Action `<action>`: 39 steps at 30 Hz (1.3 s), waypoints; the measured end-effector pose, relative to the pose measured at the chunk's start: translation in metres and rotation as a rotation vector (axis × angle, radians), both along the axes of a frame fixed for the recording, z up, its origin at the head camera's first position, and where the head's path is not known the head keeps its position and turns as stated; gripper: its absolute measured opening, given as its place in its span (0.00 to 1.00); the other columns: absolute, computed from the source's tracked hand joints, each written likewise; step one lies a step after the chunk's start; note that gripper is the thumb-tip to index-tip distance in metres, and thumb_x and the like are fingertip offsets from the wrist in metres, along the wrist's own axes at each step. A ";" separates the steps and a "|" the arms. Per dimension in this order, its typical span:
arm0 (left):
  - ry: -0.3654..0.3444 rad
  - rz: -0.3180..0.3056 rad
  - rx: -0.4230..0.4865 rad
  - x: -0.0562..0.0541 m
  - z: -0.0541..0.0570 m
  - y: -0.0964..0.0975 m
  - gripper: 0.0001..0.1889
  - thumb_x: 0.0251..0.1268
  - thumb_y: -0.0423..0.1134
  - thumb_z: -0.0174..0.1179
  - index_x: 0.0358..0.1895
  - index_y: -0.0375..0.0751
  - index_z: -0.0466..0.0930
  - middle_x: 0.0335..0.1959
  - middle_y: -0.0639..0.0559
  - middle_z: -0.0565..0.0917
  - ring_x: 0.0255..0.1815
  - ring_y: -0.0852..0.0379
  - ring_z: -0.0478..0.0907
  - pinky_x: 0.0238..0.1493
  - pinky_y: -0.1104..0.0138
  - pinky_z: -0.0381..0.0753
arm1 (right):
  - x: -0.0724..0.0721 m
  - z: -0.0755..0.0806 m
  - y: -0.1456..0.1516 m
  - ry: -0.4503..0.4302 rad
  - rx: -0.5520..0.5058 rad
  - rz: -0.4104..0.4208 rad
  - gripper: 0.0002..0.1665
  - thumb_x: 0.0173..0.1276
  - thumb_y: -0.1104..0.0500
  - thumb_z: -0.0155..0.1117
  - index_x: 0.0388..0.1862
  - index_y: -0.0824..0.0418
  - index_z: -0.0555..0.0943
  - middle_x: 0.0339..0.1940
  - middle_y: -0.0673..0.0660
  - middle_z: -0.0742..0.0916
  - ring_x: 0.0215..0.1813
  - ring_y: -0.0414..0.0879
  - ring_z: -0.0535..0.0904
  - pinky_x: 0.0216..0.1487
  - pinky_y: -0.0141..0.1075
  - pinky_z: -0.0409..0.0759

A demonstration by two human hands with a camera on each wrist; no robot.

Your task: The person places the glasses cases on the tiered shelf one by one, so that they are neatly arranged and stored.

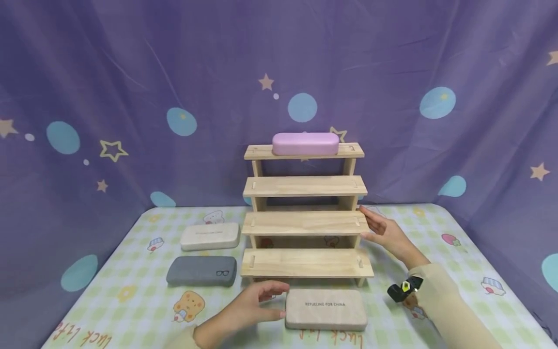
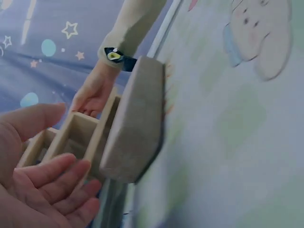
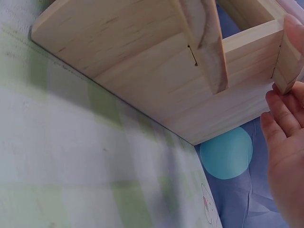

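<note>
As beige case [image 1: 326,316] stretched left-right, label [image 1: 324,304] up — left hand [image 1: 253,303] slack, right hand [image 1: 389,237] gripping stand [image 1: 305,223] — purple curtain [image 1: 218,63] backed tablecloth [image 1: 148,271].

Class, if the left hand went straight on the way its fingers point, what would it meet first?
Most likely the front beige case, lettered REFUELING FOR CHINA; whether the left hand touches it is unclear.

Checked-cloth table [image 1: 475,261] bearing a 4-step stand [image 1: 305,223]
At its left, a grey case [image 1: 196,271] and a pale case [image 1: 210,237]; in front, a 2nd pale case [image 1: 326,316]; on top, a purple case [image 1: 305,145].
</note>
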State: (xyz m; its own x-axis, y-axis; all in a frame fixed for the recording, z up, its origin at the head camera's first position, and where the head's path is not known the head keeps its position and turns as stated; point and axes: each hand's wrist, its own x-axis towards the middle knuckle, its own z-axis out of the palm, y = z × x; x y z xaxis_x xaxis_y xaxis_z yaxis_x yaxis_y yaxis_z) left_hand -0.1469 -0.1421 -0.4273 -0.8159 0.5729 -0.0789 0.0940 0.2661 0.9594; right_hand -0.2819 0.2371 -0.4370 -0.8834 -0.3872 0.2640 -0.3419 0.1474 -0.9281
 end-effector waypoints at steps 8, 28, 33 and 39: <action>-0.146 0.068 0.075 0.008 -0.014 -0.001 0.29 0.58 0.35 0.64 0.63 0.35 0.68 0.63 0.41 0.71 0.65 0.38 0.63 0.64 0.42 0.57 | -0.001 -0.003 0.000 0.006 -0.020 0.020 0.44 0.64 0.67 0.63 0.73 0.71 0.52 0.74 0.69 0.56 0.72 0.52 0.56 0.60 0.20 0.63; -0.153 0.031 0.250 -0.005 -0.044 0.016 0.38 0.55 0.32 0.66 0.69 0.33 0.59 0.69 0.38 0.63 0.70 0.43 0.57 0.70 0.49 0.51 | -0.002 -0.004 0.000 0.020 -0.068 0.041 0.43 0.63 0.68 0.62 0.72 0.72 0.51 0.73 0.71 0.54 0.66 0.31 0.63 0.61 0.23 0.64; -0.134 0.012 0.263 -0.012 -0.046 0.018 0.38 0.53 0.30 0.67 0.68 0.33 0.61 0.68 0.38 0.65 0.71 0.44 0.57 0.71 0.50 0.49 | -0.003 -0.003 0.000 0.018 -0.075 0.041 0.43 0.64 0.69 0.62 0.72 0.72 0.51 0.73 0.71 0.55 0.65 0.30 0.64 0.60 0.24 0.65; -0.109 -0.034 0.228 -0.015 -0.050 0.019 0.41 0.49 0.29 0.69 0.69 0.33 0.59 0.67 0.38 0.66 0.71 0.45 0.56 0.71 0.51 0.49 | -0.002 -0.004 -0.001 0.020 -0.079 0.043 0.43 0.63 0.69 0.62 0.72 0.74 0.52 0.73 0.72 0.54 0.68 0.37 0.62 0.60 0.22 0.65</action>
State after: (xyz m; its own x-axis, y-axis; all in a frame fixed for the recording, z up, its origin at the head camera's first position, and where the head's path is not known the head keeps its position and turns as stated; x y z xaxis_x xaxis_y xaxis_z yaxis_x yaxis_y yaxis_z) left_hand -0.1620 -0.1230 -0.4773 -0.7894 0.6131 -0.0311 -0.0080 0.0404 0.9992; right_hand -0.2839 0.2361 -0.4410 -0.8605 -0.4021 0.3127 -0.3652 0.0590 -0.9291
